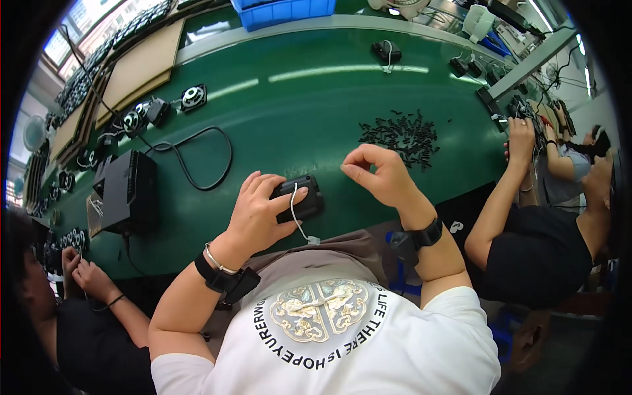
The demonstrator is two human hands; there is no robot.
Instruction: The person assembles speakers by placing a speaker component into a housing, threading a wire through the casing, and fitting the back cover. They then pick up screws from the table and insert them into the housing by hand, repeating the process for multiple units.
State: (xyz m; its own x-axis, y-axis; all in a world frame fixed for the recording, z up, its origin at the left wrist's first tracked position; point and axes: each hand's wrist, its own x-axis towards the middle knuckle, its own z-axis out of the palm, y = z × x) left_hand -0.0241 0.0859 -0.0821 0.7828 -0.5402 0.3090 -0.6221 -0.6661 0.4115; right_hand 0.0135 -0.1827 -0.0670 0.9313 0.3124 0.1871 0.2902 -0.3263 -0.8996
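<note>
My left hand (257, 209) grips a small black plastic housing (309, 205) at the near edge of the green table, thumb on its near side and fingers along its far side. From the housing a white cable (293, 212) hangs toward me, a white connector (314, 241) at its end. Just to the right, my right hand (388, 179) is raised above the table with thumb and forefinger pinched together. Whatever sits in that pinch, if anything, is too small to make out. Beyond it lies a loose pile of small black strips (409, 139).
A black box-shaped device (135, 191) stands at the left, near a looped black cable (227, 148). Round speakers (193, 97) and cardboard sheets (141, 72) lie farther left. At the back are a blue bin (286, 13) and another black housing (387, 51). Co-workers sit on both sides.
</note>
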